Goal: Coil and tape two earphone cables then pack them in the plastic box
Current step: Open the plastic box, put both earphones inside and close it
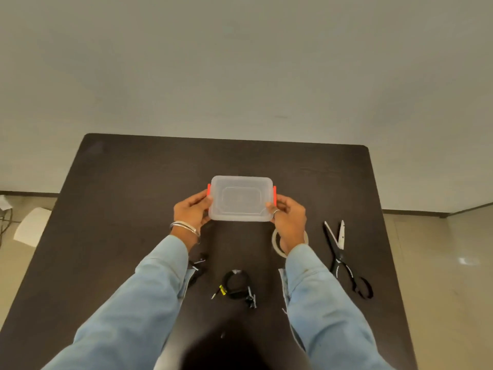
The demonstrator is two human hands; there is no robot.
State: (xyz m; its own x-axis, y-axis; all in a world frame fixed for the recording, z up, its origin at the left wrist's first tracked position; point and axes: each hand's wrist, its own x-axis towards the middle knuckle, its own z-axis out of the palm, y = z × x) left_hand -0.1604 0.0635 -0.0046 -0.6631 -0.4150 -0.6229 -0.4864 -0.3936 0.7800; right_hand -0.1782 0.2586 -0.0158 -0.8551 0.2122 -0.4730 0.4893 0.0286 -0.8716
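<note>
A clear plastic box (241, 198) with its lid on and orange side clips sits mid-table. My left hand (191, 210) grips its left side at the clip, and my right hand (288, 215) grips the right side. A coiled black earphone cable (237, 286) with a yellow-marked plug lies nearer to me, between my forearms. A second black earphone cable (197, 266) lies partly hidden under my left sleeve. A roll of clear tape (277, 241) lies under my right wrist.
Black-handled scissors (344, 259) lie open on the dark table (128, 182), right of my right arm. The table's far edge meets a pale wall. A white object (32, 227) stands on the floor to the left.
</note>
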